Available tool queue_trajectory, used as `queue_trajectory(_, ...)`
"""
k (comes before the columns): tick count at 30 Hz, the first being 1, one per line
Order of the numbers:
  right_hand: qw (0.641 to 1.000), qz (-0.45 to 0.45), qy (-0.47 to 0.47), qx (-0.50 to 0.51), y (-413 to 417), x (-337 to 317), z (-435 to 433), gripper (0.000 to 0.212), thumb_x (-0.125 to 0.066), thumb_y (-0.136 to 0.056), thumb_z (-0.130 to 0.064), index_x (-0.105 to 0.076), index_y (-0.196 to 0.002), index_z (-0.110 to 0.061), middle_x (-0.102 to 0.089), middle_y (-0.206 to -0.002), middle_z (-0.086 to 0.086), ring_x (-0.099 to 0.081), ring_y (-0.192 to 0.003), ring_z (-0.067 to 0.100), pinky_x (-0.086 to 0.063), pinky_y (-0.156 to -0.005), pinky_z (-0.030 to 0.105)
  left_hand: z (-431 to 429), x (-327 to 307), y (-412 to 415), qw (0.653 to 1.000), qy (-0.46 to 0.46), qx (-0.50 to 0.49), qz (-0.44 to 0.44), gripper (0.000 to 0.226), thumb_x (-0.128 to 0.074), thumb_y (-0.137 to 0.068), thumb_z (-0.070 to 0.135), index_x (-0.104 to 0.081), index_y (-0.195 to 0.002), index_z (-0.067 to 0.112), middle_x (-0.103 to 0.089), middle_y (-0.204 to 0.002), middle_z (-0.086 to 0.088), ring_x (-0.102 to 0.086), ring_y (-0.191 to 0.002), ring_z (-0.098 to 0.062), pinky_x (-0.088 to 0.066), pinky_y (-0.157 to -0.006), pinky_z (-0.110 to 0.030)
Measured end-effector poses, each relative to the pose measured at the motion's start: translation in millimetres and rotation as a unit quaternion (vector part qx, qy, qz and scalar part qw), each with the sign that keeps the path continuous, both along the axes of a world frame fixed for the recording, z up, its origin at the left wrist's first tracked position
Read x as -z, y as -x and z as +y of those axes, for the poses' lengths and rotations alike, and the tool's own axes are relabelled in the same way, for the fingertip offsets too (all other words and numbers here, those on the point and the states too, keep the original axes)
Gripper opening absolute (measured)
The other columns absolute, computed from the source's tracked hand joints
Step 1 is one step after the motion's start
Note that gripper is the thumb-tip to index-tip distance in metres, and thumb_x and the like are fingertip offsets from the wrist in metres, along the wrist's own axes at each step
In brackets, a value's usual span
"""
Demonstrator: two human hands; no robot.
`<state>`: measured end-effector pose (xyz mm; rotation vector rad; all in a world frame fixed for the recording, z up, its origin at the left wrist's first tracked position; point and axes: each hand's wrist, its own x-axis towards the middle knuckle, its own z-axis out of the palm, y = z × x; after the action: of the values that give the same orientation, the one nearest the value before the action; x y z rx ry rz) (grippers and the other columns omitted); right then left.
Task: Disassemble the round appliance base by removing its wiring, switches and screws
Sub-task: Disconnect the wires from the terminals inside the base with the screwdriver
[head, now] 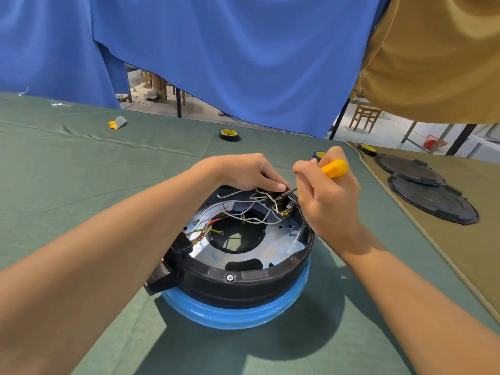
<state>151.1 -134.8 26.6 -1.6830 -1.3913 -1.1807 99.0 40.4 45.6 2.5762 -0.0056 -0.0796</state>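
Note:
The round appliance base lies upside down on the green cloth, with a black rim over a blue body. White, red and green-yellow wires cross its metal plate. At the far rim my left hand pinches a small switch block. My right hand grips a yellow-handled screwdriver, and its tip touches that block. A second brass-terminal switch sits just to the right. A hex screw shows on the near rim.
Two black round covers lie on the tan cloth at right. Black-and-yellow tape rolls stand near the table's far edge. A small grey and yellow scrap lies far left. Blue curtains hang behind.

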Motion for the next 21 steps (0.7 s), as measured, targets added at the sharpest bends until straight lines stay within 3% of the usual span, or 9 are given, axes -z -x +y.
queue_trajectory(3,1.000,0.000,0.004,-0.030,-2,1,-4,0.030,-0.051,-0.095,-0.005,-0.065,-0.070,0.004,-0.042,-0.069,0.014,-0.038,-0.053,0.027,-0.031,-0.038,0.032,4,-4,-5,1.000,-0.006,-0.008,0.026,0.022,-0.057,-0.095,0.039,-0.069,-0.114,0.040,-0.066,-0.095,0.034,-0.059,-0.086,0.013,-0.039,-0.084,-0.018)
queue_trajectory(5,0.999,-0.005,0.011,-0.033,-2,1,-5,0.029,-0.052,-0.094,-0.003,-0.065,-0.070,0.004,-0.042,-0.069,0.014,-0.037,-0.052,0.026,-0.030,-0.037,0.032,5,-5,-7,0.999,-0.006,-0.013,0.038,0.020,-0.057,-0.095,0.040,-0.070,-0.110,0.044,-0.065,-0.094,0.036,-0.058,-0.089,0.014,-0.039,-0.084,-0.017)
queue_trajectory(7,1.000,-0.013,0.020,-0.020,-1,0,-5,0.026,-0.054,-0.092,0.001,-0.064,-0.069,0.004,-0.041,-0.069,0.013,-0.036,-0.051,0.026,-0.028,-0.036,0.030,4,-8,-8,0.998,0.005,-0.023,0.053,0.018,-0.057,-0.095,0.040,-0.069,-0.096,0.054,-0.064,-0.082,0.038,-0.057,-0.080,0.019,-0.037,-0.079,-0.015)
queue_trajectory(9,0.999,-0.038,0.034,-0.013,0,-1,-3,0.027,-0.052,-0.092,0.001,-0.064,-0.069,0.003,-0.040,-0.068,0.012,-0.034,-0.051,0.025,-0.026,-0.035,0.028,3,-12,-9,0.998,0.013,-0.021,0.065,0.038,-0.055,-0.096,0.038,-0.066,-0.068,0.062,-0.064,-0.071,0.036,-0.054,-0.067,0.021,-0.034,-0.073,-0.016)
queue_trajectory(11,0.997,-0.061,0.045,-0.019,-1,-3,-3,0.029,-0.050,-0.093,0.000,-0.064,-0.068,0.003,-0.039,-0.068,0.012,-0.033,-0.052,0.023,-0.025,-0.036,0.027,4,-11,-12,0.997,0.022,-0.015,0.068,0.048,-0.055,-0.096,0.036,-0.064,-0.056,0.061,-0.064,-0.082,0.035,-0.053,-0.063,0.020,-0.035,-0.073,-0.019)
queue_trajectory(13,0.998,-0.047,0.043,-0.023,-4,-4,-1,0.025,-0.053,-0.092,0.002,-0.065,-0.071,0.003,-0.042,-0.070,0.013,-0.036,-0.051,0.025,-0.028,-0.038,0.029,7,-7,-15,0.997,0.039,-0.021,0.057,0.037,-0.059,-0.094,0.037,-0.068,-0.065,0.059,-0.068,-0.080,0.031,-0.055,-0.068,0.019,-0.037,-0.081,-0.023)
queue_trajectory(15,1.000,0.009,0.018,-0.010,-5,-4,3,0.022,-0.054,-0.089,0.002,-0.066,-0.071,0.003,-0.044,-0.068,0.013,-0.038,-0.054,0.024,-0.026,-0.046,0.027,9,-3,-15,0.997,0.057,-0.029,0.048,0.014,-0.063,-0.091,0.041,-0.072,-0.090,0.051,-0.068,-0.082,0.033,-0.058,-0.082,0.015,-0.036,-0.089,-0.023)
queue_trajectory(18,0.992,0.114,-0.039,0.044,-4,-6,14,0.022,-0.049,-0.083,0.004,-0.065,-0.068,-0.001,-0.045,-0.055,0.010,-0.037,-0.059,0.020,-0.014,-0.053,0.026,10,-2,-16,0.997,0.042,-0.042,0.047,0.022,-0.064,-0.090,0.043,-0.072,-0.109,0.038,-0.067,-0.097,0.030,-0.057,-0.098,0.009,-0.037,-0.096,-0.025)
queue_trajectory(21,0.961,0.255,-0.061,0.089,-9,-9,23,0.028,-0.042,-0.080,0.006,-0.064,-0.065,-0.002,-0.054,-0.051,0.013,-0.047,-0.056,0.029,-0.022,-0.059,0.032,8,-2,-15,0.998,0.029,-0.041,0.046,0.023,-0.062,-0.091,0.043,-0.071,-0.111,0.037,-0.067,-0.099,0.029,-0.059,-0.101,0.004,-0.038,-0.104,-0.030)
